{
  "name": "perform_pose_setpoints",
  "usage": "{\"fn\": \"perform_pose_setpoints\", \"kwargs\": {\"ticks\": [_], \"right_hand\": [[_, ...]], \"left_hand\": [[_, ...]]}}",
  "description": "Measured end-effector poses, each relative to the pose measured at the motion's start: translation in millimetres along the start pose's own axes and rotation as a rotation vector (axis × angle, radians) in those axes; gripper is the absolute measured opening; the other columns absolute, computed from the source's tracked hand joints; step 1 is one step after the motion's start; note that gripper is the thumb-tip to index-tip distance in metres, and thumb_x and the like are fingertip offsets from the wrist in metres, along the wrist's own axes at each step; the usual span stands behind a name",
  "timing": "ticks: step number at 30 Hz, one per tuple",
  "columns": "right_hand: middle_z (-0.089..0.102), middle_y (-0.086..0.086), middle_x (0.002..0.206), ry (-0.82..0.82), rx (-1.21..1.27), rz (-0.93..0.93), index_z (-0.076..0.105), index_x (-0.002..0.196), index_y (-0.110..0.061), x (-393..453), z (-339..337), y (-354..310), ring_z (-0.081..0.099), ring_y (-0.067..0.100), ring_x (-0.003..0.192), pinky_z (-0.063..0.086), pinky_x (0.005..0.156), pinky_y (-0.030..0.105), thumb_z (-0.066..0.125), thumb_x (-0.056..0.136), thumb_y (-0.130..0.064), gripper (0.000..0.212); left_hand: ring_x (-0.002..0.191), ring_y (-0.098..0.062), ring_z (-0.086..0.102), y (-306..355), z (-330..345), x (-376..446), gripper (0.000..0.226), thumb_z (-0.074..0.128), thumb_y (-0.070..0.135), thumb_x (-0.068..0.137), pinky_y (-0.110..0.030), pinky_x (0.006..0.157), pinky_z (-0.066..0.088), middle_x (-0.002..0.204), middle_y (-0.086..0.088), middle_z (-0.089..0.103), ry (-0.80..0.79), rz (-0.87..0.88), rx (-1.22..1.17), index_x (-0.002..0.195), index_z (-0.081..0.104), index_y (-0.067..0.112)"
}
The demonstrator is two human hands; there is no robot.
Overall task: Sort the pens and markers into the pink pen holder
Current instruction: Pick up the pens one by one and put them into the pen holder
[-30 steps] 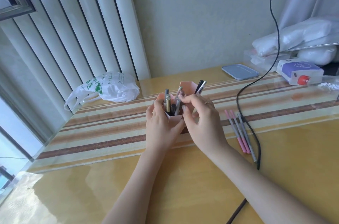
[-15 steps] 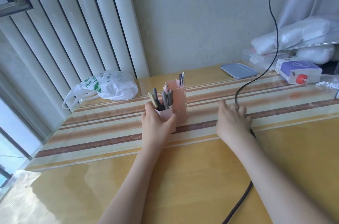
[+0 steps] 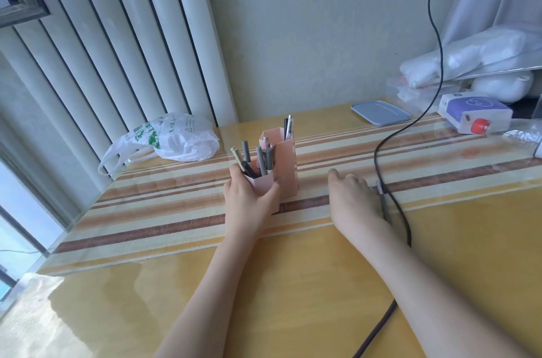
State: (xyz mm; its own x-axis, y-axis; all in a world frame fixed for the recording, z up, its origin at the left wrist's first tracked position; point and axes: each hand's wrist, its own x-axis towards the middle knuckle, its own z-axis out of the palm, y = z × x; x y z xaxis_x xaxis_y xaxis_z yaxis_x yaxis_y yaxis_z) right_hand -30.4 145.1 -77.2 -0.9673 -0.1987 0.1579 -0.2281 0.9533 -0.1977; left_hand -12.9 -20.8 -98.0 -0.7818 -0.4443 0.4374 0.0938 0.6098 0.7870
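Right hand (image 3: 350,196) moved off the pink pen holder (image 3: 278,164) onto the counter (image 3: 293,284), covering remaining pens (image 3: 382,202); its grip unclear. Left hand (image 3: 249,196) grips holder, mid-counter. Most pens in.

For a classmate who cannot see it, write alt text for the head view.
A left hand holds a pink pen holder full of pens on a striped table, while the right hand reaches over a grey pen beside a black cable.

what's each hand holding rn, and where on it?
Left hand grips the pink pen holder round its short front compartment. Right hand lies over the loose pens; whether it grips them cannot be told.
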Motion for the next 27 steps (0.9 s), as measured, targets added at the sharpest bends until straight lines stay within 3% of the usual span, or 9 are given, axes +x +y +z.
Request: {"fn": "perform_pose_setpoints", "kwargs": {"ticks": [2, 4, 7, 11, 13, 16, 19, 22, 27], "right_hand": [[0.055, 0.012, 0.084, 0.038, 0.061, -0.066, 0.030, 0.135, -0.010, 1.0, 4.6, -3.4, 0.054, 0.029, 0.084, 0.048, 0.092, 0.044, 0.045, 0.088, 0.007, 0.053], [0.053, 0.005, 0.068, 0.107, 0.189, -0.145, 0.031, 0.134, -0.011, 2.5, 7.6, -7.6, 0.054, 0.024, 0.064, 0.050, 0.089, 0.045, 0.043, 0.090, 0.004, 0.047], [0.055, 0.002, 0.071, 0.191, 0.586, -0.165, 0.032, 0.136, -0.015, 4.6, 2.3, -15.5, 0.051, 0.015, 0.056, 0.050, 0.064, 0.031, 0.047, 0.092, -0.004, 0.048], [0.061, 0.007, 0.078, 0.321, 1.367, -0.117, 0.041, 0.131, -0.021, -1.7, -16.9, -26.6, 0.057, 0.016, 0.057, 0.050, 0.052, 0.032, 0.056, 0.088, 0.001, 0.050], [0.061, 0.009, 0.081, 0.429, 1.563, -0.158, 0.039, 0.126, -0.022, -8.0, -23.4, -29.8, 0.060, 0.019, 0.053, 0.049, 0.047, 0.028, 0.055, 0.087, 0.007, 0.050], [0.059, 0.010, 0.084, 0.593, 1.620, -0.235, 0.032, 0.126, -0.022, -17.5, -29.6, -32.8, 0.066, 0.025, 0.054, 0.049, 0.043, 0.029, 0.054, 0.088, 0.009, 0.054], [0.060, 0.003, 0.084, 0.707, 1.572, -0.280, 0.032, 0.124, -0.023, -22.9, -31.9, -35.2, 0.068, 0.026, 0.059, 0.050, 0.043, 0.030, 0.054, 0.089, 0.008, 0.053], [0.062, 0.000, 0.086, 0.765, 1.499, -0.344, 0.035, 0.119, -0.031, -25.8, -32.0, -36.9, 0.070, 0.024, 0.066, 0.052, 0.044, 0.032, 0.056, 0.090, 0.005, 0.051], [0.064, 0.004, 0.097, 0.833, 1.425, -0.403, 0.039, 0.121, -0.041, -26.7, -24.9, -39.1, 0.070, 0.026, 0.074, 0.052, 0.047, 0.033, 0.057, 0.091, 0.000, 0.054]], "left_hand": [[0.098, -0.031, 0.049, 0.4, -0.7, -0.3, 0.044, 0.067, 0.043, 0.073, -0.039, 0.074, 0.044, 0.085, 0.007, 0.050, 0.004, 0.001, 0.006, 0.093, 0.037, 0.019], [0.097, -0.031, 0.050, 0.3, -0.7, -0.4, 0.045, 0.063, 0.048, 0.069, -0.040, 0.074, 0.045, 0.085, 0.005, 0.052, 0.002, 0.003, 0.007, 0.091, 0.037, 0.019], [0.097, -0.031, 0.050, 0.0, -0.2, -0.3, 0.046, 0.061, 0.050, 0.067, -0.041, 0.074, 0.046, 0.084, 0.002, 0.053, 0.000, -0.007, 0.006, 0.090, 0.037, 0.019], [0.093, -0.031, 0.049, -0.2, -0.7, -0.7, 0.047, 0.068, 0.046, 0.071, -0.037, 0.065, 0.041, 0.080, 0.001, 0.050, -0.003, 0.020, -0.002, 0.089, 0.036, 0.015], [0.087, -0.033, 0.048, -1.0, -1.0, -0.9, 0.045, 0.070, 0.039, 0.075, -0.032, 0.057, 0.031, 0.073, 0.002, 0.044, -0.004, 0.051, 0.014, 0.083, 0.031, 0.016], [0.089, -0.033, 0.049, 0.1, -0.1, -0.5, 0.042, 0.066, 0.039, 0.072, -0.030, 0.057, 0.032, 0.074, -0.002, 0.047, 0.005, 0.037, 0.019, 0.076, 0.027, 0.023], [0.094, -0.029, 0.046, 3.2, 1.0, -2.9, 0.042, 0.070, 0.036, 0.076, -0.032, 0.067, 0.033, 0.075, 0.004, 0.046, 0.006, 0.068, 0.063, 0.083, 0.034, 0.014], [0.099, -0.026, 0.041, 8.3, 0.2, -5.5, 0.044, 0.069, 0.037, 0.074, -0.032, 0.072, 0.032, 0.078, 0.016, 0.039, -0.004, 0.136, 0.096, 0.090, 0.036, 0.012], [0.100, -0.028, 0.041, 11.7, -0.2, -7.5, 0.049, 0.070, 0.043, 0.072, -0.035, 0.074, 0.036, 0.077, 0.021, 0.037, -0.007, 0.195, 0.098, 0.087, 0.035, 0.013]]}}
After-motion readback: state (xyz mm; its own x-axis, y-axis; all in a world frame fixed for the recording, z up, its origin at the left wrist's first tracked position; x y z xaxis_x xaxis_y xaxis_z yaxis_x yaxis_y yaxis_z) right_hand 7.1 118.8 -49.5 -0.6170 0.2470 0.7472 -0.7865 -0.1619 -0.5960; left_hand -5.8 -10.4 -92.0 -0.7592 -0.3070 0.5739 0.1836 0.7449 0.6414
